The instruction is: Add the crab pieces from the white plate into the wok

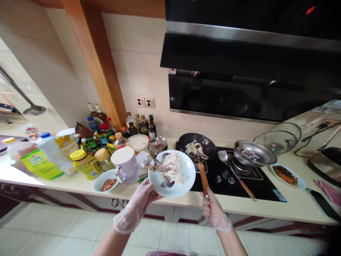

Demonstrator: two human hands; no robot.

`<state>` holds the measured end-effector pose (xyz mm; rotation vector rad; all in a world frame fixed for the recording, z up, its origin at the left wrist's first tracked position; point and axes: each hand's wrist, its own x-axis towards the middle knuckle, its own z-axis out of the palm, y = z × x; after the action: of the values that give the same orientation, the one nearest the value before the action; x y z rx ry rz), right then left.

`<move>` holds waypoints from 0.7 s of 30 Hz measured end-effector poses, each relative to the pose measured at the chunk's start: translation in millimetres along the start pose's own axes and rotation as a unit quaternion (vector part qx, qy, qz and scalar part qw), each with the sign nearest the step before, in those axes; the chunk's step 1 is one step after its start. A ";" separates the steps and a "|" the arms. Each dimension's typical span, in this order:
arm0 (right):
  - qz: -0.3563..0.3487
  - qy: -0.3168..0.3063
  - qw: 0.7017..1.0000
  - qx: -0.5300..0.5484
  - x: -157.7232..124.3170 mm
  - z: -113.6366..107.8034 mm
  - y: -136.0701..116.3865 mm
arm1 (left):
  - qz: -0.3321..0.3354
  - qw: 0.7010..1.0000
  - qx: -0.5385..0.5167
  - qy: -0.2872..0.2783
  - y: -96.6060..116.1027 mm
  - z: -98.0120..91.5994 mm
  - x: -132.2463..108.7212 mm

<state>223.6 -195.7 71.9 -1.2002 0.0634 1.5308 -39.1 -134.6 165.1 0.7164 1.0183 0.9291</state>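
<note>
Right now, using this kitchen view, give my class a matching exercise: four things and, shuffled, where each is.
1. White round plate of crab pieces
2. Brown wooden handle of the black wok
3. Long metal spatula
4. White oval dish of orange-brown food

A. Lying on the black hob
B. Gripped by the gloved right hand
C. On the pale counter, right of the hob
D. Held by the gloved left hand

Pairs: 1-D, 2-B, 3-A, 4-C
</note>
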 end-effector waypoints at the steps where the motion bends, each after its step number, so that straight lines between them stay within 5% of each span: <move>1: 0.004 -0.002 1.000 0.007 -5.5 -0.1 -2.0 | -0.005 1.000 0.002 0.000 -0.9 1.1 1.5; 9: 0.025 -0.009 0.999 0.019 -38.2 -8.6 -13.3 | -0.031 0.999 0.013 -0.019 -7.2 6.2 10.7; 21: -0.001 -0.021 0.999 -0.029 -6.2 -40.0 7.4 | -0.046 0.998 0.006 -0.030 -17.5 17.1 18.5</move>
<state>242.3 -227.2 53.0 -1.2129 -0.0099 1.5653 -13.8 -127.1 149.5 0.6993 0.9962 0.8180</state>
